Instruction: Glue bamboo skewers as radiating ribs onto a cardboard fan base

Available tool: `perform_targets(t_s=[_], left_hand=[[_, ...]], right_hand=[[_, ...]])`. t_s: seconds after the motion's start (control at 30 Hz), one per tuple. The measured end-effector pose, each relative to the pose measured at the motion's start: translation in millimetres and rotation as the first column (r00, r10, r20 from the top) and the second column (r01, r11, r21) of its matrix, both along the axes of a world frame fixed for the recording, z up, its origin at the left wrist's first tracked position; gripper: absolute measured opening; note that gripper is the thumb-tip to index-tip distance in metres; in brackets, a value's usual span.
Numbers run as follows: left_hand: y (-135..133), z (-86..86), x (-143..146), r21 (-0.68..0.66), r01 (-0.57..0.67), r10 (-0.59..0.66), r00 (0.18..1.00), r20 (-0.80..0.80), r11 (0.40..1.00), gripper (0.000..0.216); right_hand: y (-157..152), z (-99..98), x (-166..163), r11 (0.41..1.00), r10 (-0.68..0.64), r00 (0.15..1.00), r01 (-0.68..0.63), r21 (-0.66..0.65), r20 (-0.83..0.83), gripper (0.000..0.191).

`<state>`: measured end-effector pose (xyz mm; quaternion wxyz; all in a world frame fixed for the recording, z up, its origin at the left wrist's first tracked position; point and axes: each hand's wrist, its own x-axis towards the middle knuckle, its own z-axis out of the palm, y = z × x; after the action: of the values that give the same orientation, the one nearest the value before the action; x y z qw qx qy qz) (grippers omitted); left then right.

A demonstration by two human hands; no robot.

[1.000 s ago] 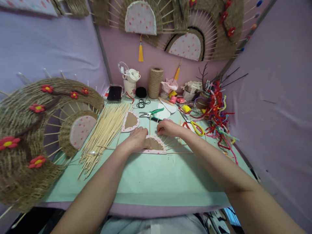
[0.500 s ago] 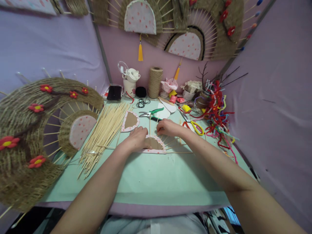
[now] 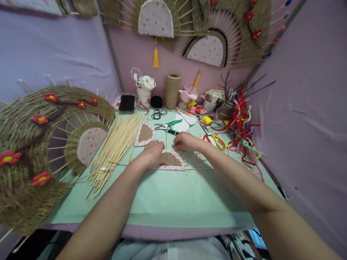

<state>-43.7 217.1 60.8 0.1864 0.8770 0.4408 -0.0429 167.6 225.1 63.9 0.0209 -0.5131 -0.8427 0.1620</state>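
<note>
A half-circle of cardboard (image 3: 173, 159) with a pink-and-white spotted fabric edge lies flat on the table, and thin wooden sticks fan out from its curved side. My left hand (image 3: 153, 153) is closed over its left part, the thumb resting on the cardboard. Just beyond the curved edge, my right hand (image 3: 187, 141) pinches one of the thin sticks (image 3: 175, 136); its fingertips are partly hidden. Another stick (image 3: 167, 139) points away from me between the hands. A second fabric-edged cardboard piece (image 3: 145, 133) lies behind my left hand.
Left of my hands lies a heap of wooden sticks (image 3: 115, 153), beside a large twine-covered fan (image 3: 35, 144). Green-handled pruning shears (image 3: 170, 126) and yellow-handled scissors (image 3: 219, 141) lie behind my right hand. Farther back stand a twine spool (image 3: 172, 92) and colourful pipe cleaners (image 3: 242, 124).
Almost nothing differs. Both hands keep their places on the half-circle and at the stick, with only a very slight shift of the right fingers.
</note>
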Motion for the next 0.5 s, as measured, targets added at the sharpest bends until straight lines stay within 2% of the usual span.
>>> perform_targets(t_s=[0.37, 0.5], left_hand=[[0.3, 0.5, 0.4, 0.001, -0.001, 0.001, 1.000, -0.006, 1.000, 0.050], [-0.9, 1.5, 0.6, 0.000, -0.012, 0.012, 1.000, 0.001, 1.000, 0.051]], right_hand=[[-1.1, -0.4, -0.6, 1.000, 0.004, 1.000, -0.004, 0.010, -0.031, 0.004], [-1.7, 3.6, 1.4, 0.998, 0.005, 0.997, -0.001, 0.055, -0.074, 0.007]])
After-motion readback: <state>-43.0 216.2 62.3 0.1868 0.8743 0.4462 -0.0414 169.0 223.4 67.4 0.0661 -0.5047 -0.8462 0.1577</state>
